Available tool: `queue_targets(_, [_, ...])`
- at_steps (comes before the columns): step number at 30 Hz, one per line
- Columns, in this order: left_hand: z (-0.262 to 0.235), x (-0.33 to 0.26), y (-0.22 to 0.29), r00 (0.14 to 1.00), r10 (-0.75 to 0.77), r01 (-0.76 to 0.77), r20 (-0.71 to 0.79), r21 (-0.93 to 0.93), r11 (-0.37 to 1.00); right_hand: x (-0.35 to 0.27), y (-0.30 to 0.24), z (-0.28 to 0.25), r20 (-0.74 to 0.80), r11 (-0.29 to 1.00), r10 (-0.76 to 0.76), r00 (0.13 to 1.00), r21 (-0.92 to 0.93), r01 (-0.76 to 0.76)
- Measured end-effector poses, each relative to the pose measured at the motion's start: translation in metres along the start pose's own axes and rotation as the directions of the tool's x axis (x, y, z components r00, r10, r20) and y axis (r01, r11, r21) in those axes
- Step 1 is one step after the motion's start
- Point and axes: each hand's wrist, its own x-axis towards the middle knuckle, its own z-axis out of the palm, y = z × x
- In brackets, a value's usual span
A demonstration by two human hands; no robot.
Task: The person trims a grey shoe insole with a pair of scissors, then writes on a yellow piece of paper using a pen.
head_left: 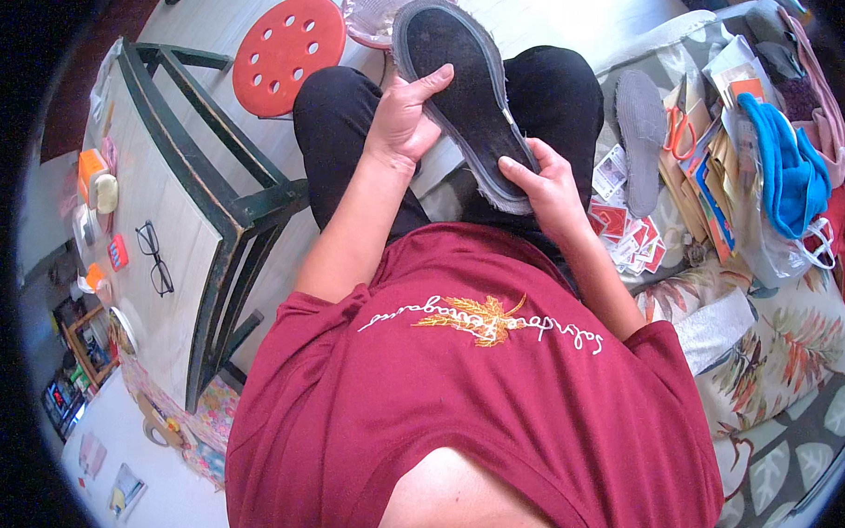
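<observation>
In the head view, a black shoe sole (468, 95) is held over the lap, its long axis running away from the body. The left hand (404, 120) is closed on its left edge; the right hand (545, 185) pinches the near heel end. A grey sole (642, 140) lies right of it.

We find one sole (463, 86), dark, flat and elongated, with a grey frayed rim. It lies lengthwise over our lap, toe end pointing away. Our left hand (401, 120) grips its left edge at mid-length; our right hand (543, 183) pinches the heel end.
</observation>
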Motion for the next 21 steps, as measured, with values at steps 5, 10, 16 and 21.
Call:
queue_targets(5, [-0.018, 0.010, 0.002, 0.990, 0.037, -0.030, -0.135, 0.054, 0.998, 0.008, 0.002, 0.010, 0.016, 1.000, 0.018, 1.000, -0.027, -0.017])
queue_targets(10, [-0.024, 0.008, 0.016, 0.989, 0.054, -0.047, -0.138, 0.054, 0.997, 0.014, -0.007, 0.022, 0.089, 0.997, 0.038, 0.995, 0.065, -0.044])
queue_targets(16, [-0.030, 0.008, 0.030, 0.986, 0.100, -0.095, -0.134, 0.042, 0.995, 0.013, 0.003, 0.019, 0.239, 0.936, 0.199, 0.950, 0.241, -0.256])
queue_targets(21, [-0.033, -0.003, 0.036, 0.989, 0.101, -0.110, -0.112, -0.071, 0.991, 0.016, -0.002, 0.035, 0.196, 0.986, 0.152, 0.969, 0.036, -0.161])
